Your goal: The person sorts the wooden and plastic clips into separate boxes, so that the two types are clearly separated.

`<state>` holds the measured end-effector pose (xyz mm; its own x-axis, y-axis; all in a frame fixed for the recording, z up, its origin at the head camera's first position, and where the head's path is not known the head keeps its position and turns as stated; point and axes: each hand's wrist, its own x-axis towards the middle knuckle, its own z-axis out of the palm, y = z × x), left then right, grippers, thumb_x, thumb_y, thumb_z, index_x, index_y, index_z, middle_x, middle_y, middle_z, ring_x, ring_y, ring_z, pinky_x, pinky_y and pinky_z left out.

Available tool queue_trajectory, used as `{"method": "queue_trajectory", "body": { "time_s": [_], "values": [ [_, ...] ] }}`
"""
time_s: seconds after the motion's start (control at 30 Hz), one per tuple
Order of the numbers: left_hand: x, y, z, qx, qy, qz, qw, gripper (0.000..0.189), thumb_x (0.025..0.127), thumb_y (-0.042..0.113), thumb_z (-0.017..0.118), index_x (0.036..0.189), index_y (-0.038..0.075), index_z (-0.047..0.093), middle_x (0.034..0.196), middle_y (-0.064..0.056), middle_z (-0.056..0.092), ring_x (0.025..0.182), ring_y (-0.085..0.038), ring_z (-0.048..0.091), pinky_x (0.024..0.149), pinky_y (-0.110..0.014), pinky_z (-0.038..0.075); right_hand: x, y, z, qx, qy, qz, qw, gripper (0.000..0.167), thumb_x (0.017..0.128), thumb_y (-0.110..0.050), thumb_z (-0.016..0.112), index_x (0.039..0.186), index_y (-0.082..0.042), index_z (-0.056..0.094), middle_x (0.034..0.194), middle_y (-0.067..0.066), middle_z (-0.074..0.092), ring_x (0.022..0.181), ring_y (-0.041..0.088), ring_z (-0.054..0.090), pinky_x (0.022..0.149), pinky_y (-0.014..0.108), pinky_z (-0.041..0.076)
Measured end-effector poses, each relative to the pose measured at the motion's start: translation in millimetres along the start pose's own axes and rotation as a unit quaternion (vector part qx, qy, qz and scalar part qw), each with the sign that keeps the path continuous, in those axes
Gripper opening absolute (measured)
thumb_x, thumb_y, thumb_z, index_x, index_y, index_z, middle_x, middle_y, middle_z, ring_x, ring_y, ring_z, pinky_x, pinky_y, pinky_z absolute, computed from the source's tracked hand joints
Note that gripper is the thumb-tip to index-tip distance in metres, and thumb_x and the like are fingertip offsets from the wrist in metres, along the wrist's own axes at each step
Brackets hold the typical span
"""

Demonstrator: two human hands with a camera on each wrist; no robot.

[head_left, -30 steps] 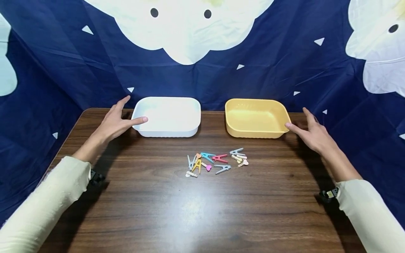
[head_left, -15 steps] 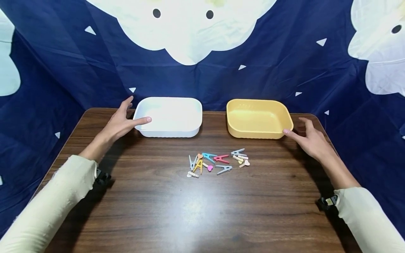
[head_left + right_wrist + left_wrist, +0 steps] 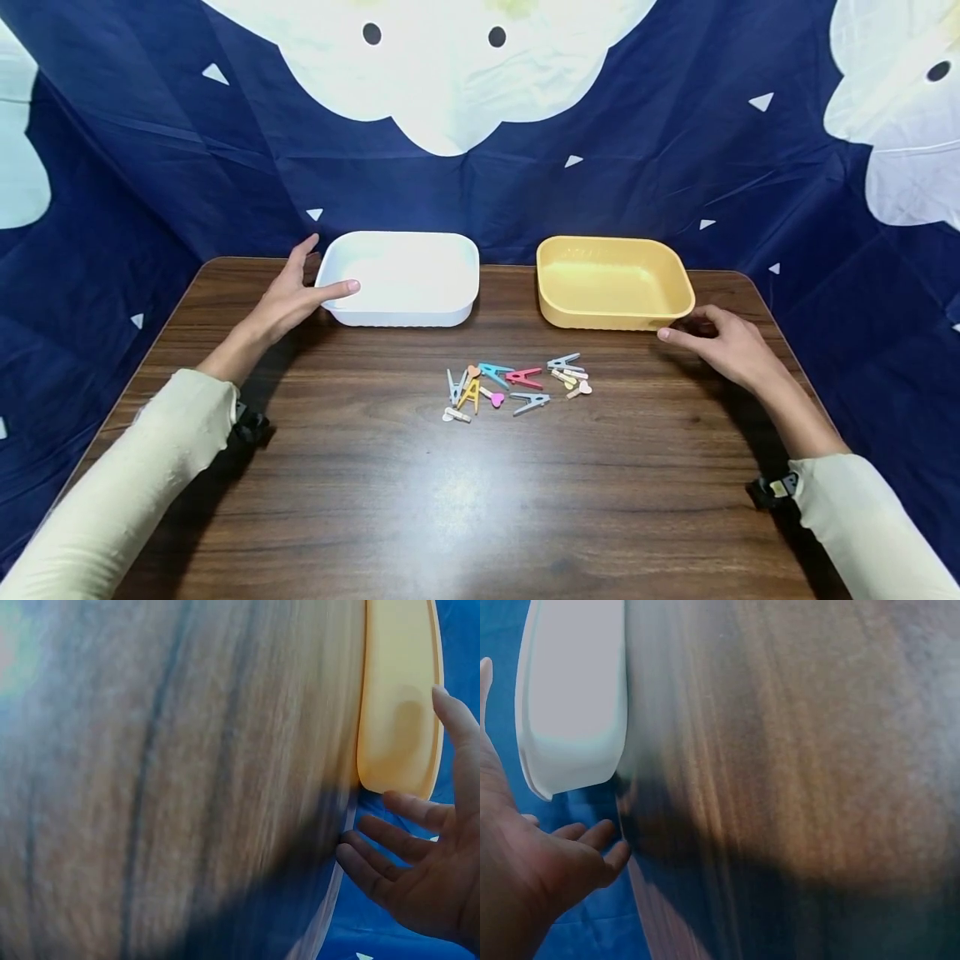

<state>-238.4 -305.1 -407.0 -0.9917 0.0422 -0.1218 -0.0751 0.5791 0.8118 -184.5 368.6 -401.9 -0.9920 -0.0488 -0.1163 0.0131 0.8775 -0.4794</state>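
At the back left of the table, a white basin (image 3: 401,318) stands with my left hand (image 3: 288,296) beside its left end. The left thumb reaches over the rim while the other fingers stay spread outside, as the left wrist view also shows. To the right is a yellow basin (image 3: 607,321). My right hand (image 3: 731,346) is at its front right corner, thumb and fingertips close to the wall; in the right wrist view the fingers (image 3: 394,840) look loose and apart. Neither hand grips anything. Both basins have nothing inside.
Several clothespins lie mid-table: a red one (image 3: 522,377), a blue one (image 3: 495,372), a yellow one (image 3: 469,395), grey ones (image 3: 531,402) and small wooden ones, some with hearts such as a pink heart (image 3: 497,400). A dark blue patterned cloth (image 3: 420,192) hangs behind the table (image 3: 375,500).
My right hand has come down and toward me, from beside the yellow basin's right rim to its front right corner. My left hand has shifted slightly right over the white rim.
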Motion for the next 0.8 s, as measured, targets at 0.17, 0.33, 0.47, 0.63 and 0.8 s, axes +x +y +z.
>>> {"method": "queue_trajectory", "body": {
  "time_s": [0.17, 0.33, 0.47, 0.63, 0.8],
  "values": [
    [1.1, -0.3, 2.9, -0.003, 0.005, 0.005, 1.0, 0.127, 0.098, 0.057, 0.084, 0.183, 0.032, -0.007, 0.192, -0.015, 0.002, 0.165, -0.043, 0.029, 0.123, -0.056, 0.041, -1.9, -2, 3, -0.004, -0.011, -0.006, 0.9999, 0.086, 0.096, -0.075, 0.078, 0.149, -0.009, 0.068, 0.152, 0.027, 0.068, 0.144, 0.052, 0.059, 0.115, 0.072, 0.046],
    [4.3, -3.1, 5.2, -0.006, 0.006, 0.006, 0.9999, 0.124, 0.1, 0.049, 0.084, 0.183, 0.032, -0.006, 0.191, -0.016, 0.003, 0.157, -0.041, 0.038, 0.099, -0.04, 0.054, -5.4, -5, 6, -0.006, -0.012, -0.014, 0.9998, 0.077, 0.095, -0.074, 0.08, 0.14, -0.013, 0.075, 0.148, 0.023, 0.072, 0.139, 0.047, 0.063, 0.11, 0.067, 0.049],
    [6.5, -5.4, 7.6, -0.028, 0.003, 0.013, 0.9995, 0.125, 0.1, 0.044, 0.085, 0.183, 0.033, -0.007, 0.191, -0.015, 0.004, 0.17, -0.039, 0.025, 0.12, -0.053, 0.043, -6.6, -9, 10, -0.006, -0.006, -0.025, 0.9997, 0.069, 0.094, -0.073, 0.082, 0.132, -0.015, 0.079, 0.138, 0.017, 0.077, 0.129, 0.04, 0.068, 0.105, 0.055, 0.05],
    [7.0, -7.0, 10.4, -0.037, -0.005, 0.018, 0.9991, 0.127, 0.099, 0.041, 0.087, 0.183, 0.032, -0.008, 0.192, -0.013, -0.002, 0.178, -0.038, 0.007, 0.139, -0.066, 0.023, -7.4, -16, 15, 0.0, -0.006, -0.046, 0.9989, 0.062, 0.093, -0.067, 0.086, 0.129, -0.017, 0.082, 0.126, 0.01, 0.081, 0.116, 0.029, 0.069, 0.098, 0.042, 0.048],
    [5.8, -6.4, 11.4, -0.036, -0.004, 0.018, 0.9992, 0.13, 0.097, 0.04, 0.089, 0.183, 0.033, -0.008, 0.191, -0.012, -0.008, 0.178, -0.039, -0.001, 0.142, -0.068, 0.013, -8.1, -21, 22, 0.006, -0.015, -0.069, 0.9975, 0.055, 0.095, -0.059, 0.088, 0.128, -0.016, 0.083, 0.12, 0.008, 0.082, 0.109, 0.025, 0.069, 0.093, 0.036, 0.05]
  ]
}}
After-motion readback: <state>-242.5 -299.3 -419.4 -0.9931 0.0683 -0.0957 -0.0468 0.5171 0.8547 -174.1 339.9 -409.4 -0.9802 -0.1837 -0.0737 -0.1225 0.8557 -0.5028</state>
